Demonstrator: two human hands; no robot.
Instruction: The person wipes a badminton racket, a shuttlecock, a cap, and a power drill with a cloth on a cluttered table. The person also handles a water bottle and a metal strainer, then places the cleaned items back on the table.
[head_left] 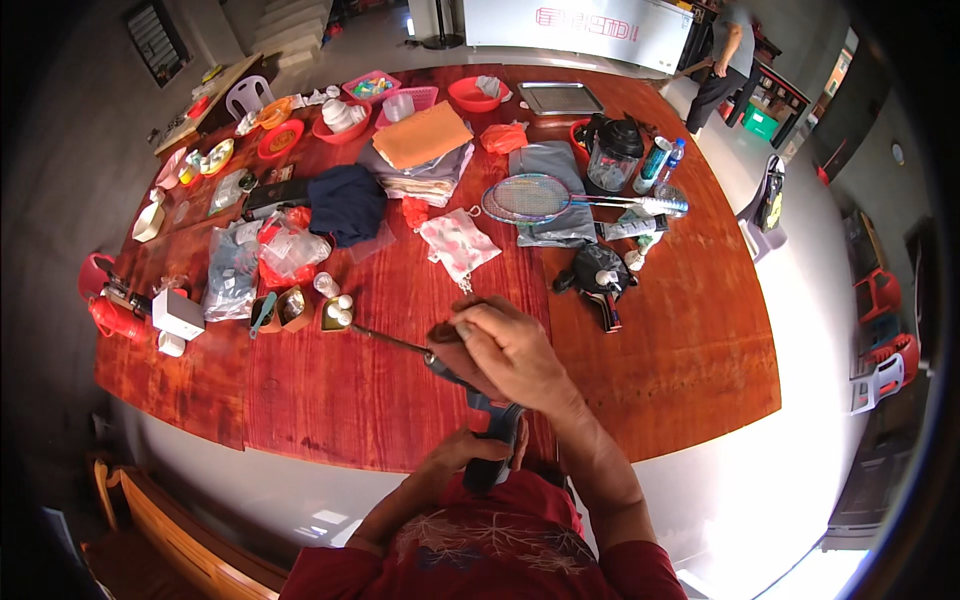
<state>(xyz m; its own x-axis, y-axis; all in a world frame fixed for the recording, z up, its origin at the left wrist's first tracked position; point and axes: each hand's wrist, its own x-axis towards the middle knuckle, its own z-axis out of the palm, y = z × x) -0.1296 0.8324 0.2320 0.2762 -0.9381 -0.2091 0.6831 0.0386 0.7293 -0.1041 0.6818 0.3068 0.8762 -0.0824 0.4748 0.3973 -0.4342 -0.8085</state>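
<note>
Close to my body, my left hand (480, 445) is closed round the grip of a dark power drill (482, 403) with red parts. A long thin bit (385, 337) sticks out of its front toward the left, above the table. My right hand (510, 350) pinches a brown cloth (468, 362), which lies over the top of the drill near its front end. The cloth and my right hand cover part of the drill's body. Beyond the bit's tip stands a small square tin (337, 316) with white round-topped things in it.
The red-brown wooden table (640, 380) carries badminton rackets (530, 199), a patterned drawstring pouch (460, 245), a clear-sided black jar (612, 155), a dark blue cloth (346, 205), folded fabric (425, 136) and several bowls. A wooden bench (190, 530) stands at lower left; another person (728, 62) is at far right.
</note>
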